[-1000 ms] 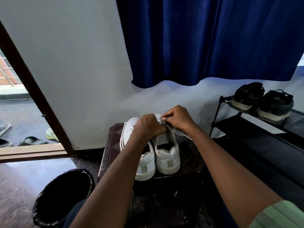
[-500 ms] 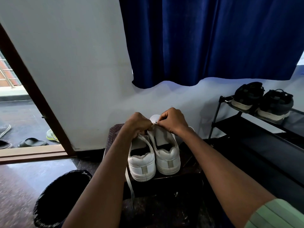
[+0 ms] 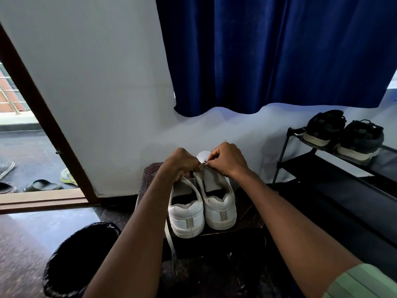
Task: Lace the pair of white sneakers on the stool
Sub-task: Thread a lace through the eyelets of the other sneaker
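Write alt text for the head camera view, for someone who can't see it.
Two bare hands, left hand and right hand, pinch a white lace at the front of a pair of white sneakers standing heels toward the camera on a dark stool. A lace end hangs off the stool's edge beside a black bin.

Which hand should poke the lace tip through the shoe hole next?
Probably the right hand: it pinches the lace tip over the right sneaker. The left hand grips beside it.
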### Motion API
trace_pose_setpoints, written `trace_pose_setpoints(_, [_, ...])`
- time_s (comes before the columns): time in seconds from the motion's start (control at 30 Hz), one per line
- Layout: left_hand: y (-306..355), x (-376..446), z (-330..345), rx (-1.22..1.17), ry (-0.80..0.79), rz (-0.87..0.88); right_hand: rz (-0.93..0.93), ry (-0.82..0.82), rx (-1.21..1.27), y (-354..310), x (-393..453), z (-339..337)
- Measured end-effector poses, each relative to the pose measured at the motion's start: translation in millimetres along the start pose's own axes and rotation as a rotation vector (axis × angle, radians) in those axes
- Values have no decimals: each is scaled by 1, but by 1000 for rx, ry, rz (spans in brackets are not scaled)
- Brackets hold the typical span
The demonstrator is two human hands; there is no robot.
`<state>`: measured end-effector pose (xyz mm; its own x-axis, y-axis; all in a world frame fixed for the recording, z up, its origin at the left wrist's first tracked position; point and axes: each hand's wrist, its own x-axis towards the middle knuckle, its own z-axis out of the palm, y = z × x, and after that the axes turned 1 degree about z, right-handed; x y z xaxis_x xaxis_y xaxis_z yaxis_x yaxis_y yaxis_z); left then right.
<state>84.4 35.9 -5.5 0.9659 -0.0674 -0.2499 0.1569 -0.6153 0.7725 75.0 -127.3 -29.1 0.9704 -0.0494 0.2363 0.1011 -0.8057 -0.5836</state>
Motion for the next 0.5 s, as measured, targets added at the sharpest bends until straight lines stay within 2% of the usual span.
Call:
trace_pose_setpoints(0.4, [-8, 11, 2, 15, -3, 25, -1, -54, 98, 4, 2, 8])
trace_pose_setpoints(0.5, [-16, 20, 9, 275, 90, 163, 19, -30, 93, 1, 1, 12])
